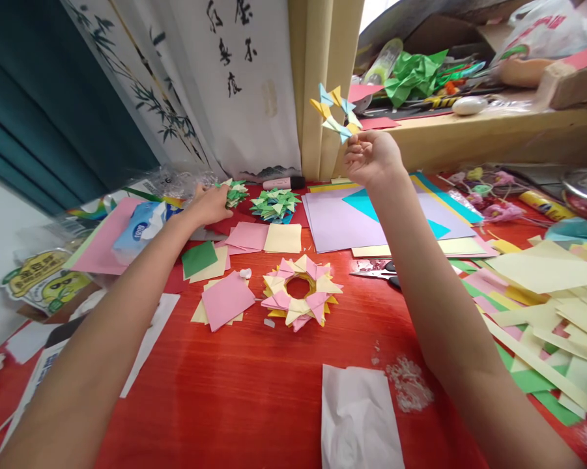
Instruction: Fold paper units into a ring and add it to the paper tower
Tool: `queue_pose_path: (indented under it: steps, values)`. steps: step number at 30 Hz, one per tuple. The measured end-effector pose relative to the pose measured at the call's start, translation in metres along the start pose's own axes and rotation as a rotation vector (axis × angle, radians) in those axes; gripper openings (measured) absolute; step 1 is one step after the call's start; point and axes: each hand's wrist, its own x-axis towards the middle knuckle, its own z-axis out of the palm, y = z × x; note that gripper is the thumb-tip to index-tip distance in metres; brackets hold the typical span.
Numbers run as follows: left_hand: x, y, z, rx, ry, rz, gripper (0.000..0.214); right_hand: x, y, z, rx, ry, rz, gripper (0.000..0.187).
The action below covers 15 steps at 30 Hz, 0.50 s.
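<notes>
My right hand (374, 156) is raised above the table's back, its fingers pinching the lower edge of a blue and yellow origami ring (344, 133). At the back left, my left hand (211, 206) has its curled fingers against a green and white origami star (236, 193), which it partly covers. Just right of that lies a second green origami star (275, 205). A pink and yellow origami ring (317, 301) rests flat in the middle of the red table. Pink square papers (228, 301) and a green square (199, 259) lie to its left.
Scissors (378, 274) lie beneath my right forearm. Large lilac sheets (322, 221) are stacked behind. Paper strips (567, 326) heap at the right. A white paper packet (359, 417) is near the front, and a tissue pack (139, 231) stands left. A cluttered ledge (469, 133) rises behind.
</notes>
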Motion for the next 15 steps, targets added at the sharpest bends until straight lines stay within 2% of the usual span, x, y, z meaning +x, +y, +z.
queue_pose_path:
  steps: [4, 7, 11, 15]
  values:
    - [-0.002, 0.0, -0.018, -0.081, 0.059, -0.071, 0.053, 0.007, 0.0, -0.004, -0.078, -0.041, -0.004, 0.024]
    - [-0.003, 0.009, -0.03, -0.143, 0.148, -0.085, 0.055, 0.011, 0.002, -0.005, -0.121, -0.072, -0.023, 0.026]
    - [0.006, 0.032, -0.036, -0.176, 0.221, 0.007, 0.058, 0.01, 0.005, -0.003, -0.089, -0.05, -0.031, 0.024]
    - [0.022, 0.062, -0.028, -0.162, 0.197, 0.074, 0.053, 0.006, 0.005, -0.001, -0.041, -0.018, -0.025, 0.024]
